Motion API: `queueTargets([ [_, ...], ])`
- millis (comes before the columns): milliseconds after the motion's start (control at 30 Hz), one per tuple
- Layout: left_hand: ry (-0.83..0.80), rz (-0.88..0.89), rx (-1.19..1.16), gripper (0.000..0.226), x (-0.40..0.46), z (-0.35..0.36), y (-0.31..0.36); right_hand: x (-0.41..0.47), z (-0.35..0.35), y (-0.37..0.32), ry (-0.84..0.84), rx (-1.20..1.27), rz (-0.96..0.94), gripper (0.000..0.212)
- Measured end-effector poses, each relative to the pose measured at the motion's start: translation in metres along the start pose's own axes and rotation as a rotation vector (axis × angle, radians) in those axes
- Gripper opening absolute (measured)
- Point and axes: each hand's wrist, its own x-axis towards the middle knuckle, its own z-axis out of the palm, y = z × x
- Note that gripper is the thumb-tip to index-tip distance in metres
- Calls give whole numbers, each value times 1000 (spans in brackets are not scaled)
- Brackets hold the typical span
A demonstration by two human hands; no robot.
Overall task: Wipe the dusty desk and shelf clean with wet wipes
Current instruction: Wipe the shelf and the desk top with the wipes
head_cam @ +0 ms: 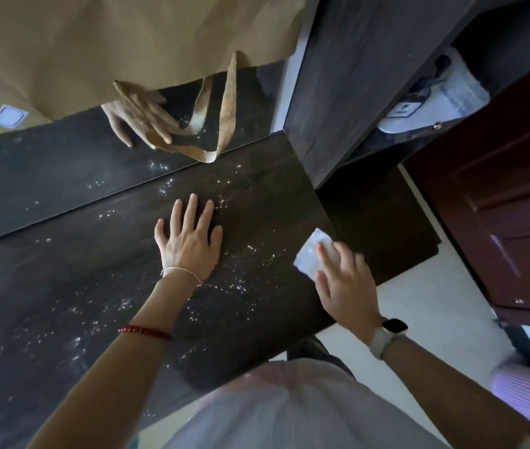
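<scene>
My left hand (189, 241) spread flat, bracing me on the dark wood-grain dusty desk (72, 286) | my right hand (343, 280) fingers straight, pressing the white wet wipe (310, 254) down at the desk's edge beside it

I seem to be in a room of a home, a bedroom or study. A dark wood-grain desk (257, 202) stands against a glossy dark back panel (46, 176), with a tall cabinet (354, 76) of the same wood at its right edge holding folded cloth items (435, 95) in an open shelf. A reddish-brown panelled door (509, 205) stands to the right over a pale floor (425, 303). A brown paper bag (111, 43) with ribbon handles sits at the desk's back edge.
</scene>
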Motion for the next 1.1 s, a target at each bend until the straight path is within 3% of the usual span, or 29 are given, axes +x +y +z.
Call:
queueTargets([
  [200, -9, 44, 17, 47, 3, -1, -10, 35, 4, -8, 149, 114, -12, 40],
  [367, -17, 85, 51, 51, 1, -1, -16, 36, 18, 1, 67, 70, -172, 47],
  [533, -2, 146, 28, 45, 7, -3, -26, 46, 28, -58, 98, 97, 21, 54],
  [667, 55, 221, -39, 44, 12, -10, -43, 0, 33, -151, -31, 196, -547, 53],
  [733, 46, 237, -66, 43, 14, -13, -47, -2, 32, -142, -76, 161, -655, 53],
  [800, 52, 259, -66, 43, 16, -15, -51, 20, 34, -106, -16, 83, -495, 54],
  [900, 53, 316, -36, 44, 14, -13, -54, 67, 29, -57, 133, 27, 74, 55],
  [933, 66, 329, -39, 43, 13, -13, -54, 73, 27, -63, 148, 76, 192, 55],
  [967, 90, 322, -53, 42, 12, -13, -54, 72, 29, -80, 156, 109, 191, 55],
  [1000, 117, 293, -70, 42, 11, -14, -56, 62, 34, -104, 126, 142, 66, 55],
  [1100, 170, 116, -111, 44, 7, -19, -64, 17, 36, -146, -25, 167, -553, 52],
])
